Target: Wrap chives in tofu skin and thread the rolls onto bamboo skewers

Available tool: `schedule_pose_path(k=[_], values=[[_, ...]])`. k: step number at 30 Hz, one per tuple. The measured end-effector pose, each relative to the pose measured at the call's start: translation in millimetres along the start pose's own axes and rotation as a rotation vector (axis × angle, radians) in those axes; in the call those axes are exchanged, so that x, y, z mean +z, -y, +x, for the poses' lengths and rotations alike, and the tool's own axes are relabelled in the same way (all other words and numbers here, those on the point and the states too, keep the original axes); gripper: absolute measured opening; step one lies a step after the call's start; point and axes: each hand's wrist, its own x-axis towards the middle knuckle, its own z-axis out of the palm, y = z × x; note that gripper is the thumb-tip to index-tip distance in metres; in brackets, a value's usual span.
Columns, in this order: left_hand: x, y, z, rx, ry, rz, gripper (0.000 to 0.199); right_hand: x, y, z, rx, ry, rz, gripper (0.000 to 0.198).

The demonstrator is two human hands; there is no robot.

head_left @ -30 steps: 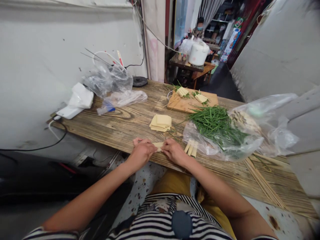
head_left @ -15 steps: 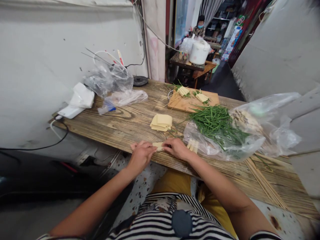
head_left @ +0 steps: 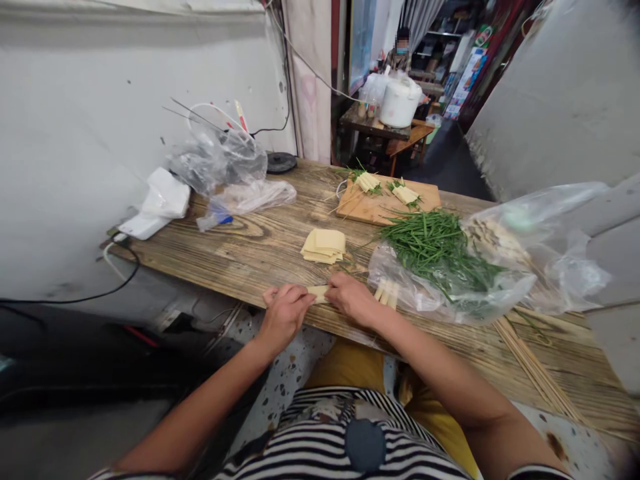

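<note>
Along the near edge of the tabletop point(head_left: 260, 257), a pale sheet point(head_left: 317, 295) was still pinched between the closely curled left hand point(head_left: 287, 310) and right hand point(head_left: 354, 300), its rolling apparently little advanced.

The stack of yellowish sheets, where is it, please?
In the head view, the stack lies on the table, just beyond the right hand, left of the green stalks.

- Your right hand point(head_left: 354, 300): fingers drawn closer together than before at the strip's right end (pale strip point(head_left: 318, 294)).
- Pale rolls point(head_left: 387, 292), just beyond this hand: lower ends, visible one second earlier, now hidden behind it.
</note>
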Motion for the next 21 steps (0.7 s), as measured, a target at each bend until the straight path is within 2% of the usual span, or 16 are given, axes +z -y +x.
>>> schedule_pose_path(k=[4, 7, 12, 15, 18, 21], values=[[0.2, 1.3, 5.0, -0.005, 0.015, -0.028, 0.022, 6.9, 15.6, -9.4, -0.004, -0.107, -0.184, 0.024], [0.1, 4.5, 7.6, 0.010, 0.026, -0.054, 0.023, 13.9, 20.0, -14.4, -0.067, -0.165, -0.199, 0.020], [-1.4, 6.9, 6.7, 0.014, 0.010, -0.074, 0.022, 20.7, 14.6, -11.2, -0.116, -0.102, -0.180, 0.015], [-0.8, 2.9, 0.4, 0.023, -0.106, 0.013, 0.020, 21.1, 12.8, -7.9, -0.101, -0.072, -0.175, 0.016], [2.4, -1.3, -7.5, 0.093, -0.210, 0.117, 0.018, 19.8, 12.2, -4.9, -0.076, -0.052, -0.149, 0.018], [5.9, -0.9, -10.9, 0.178, -0.175, 0.103, 0.020, 16.1, 10.0, -0.7, -0.067, -0.041, -0.120, 0.019]])
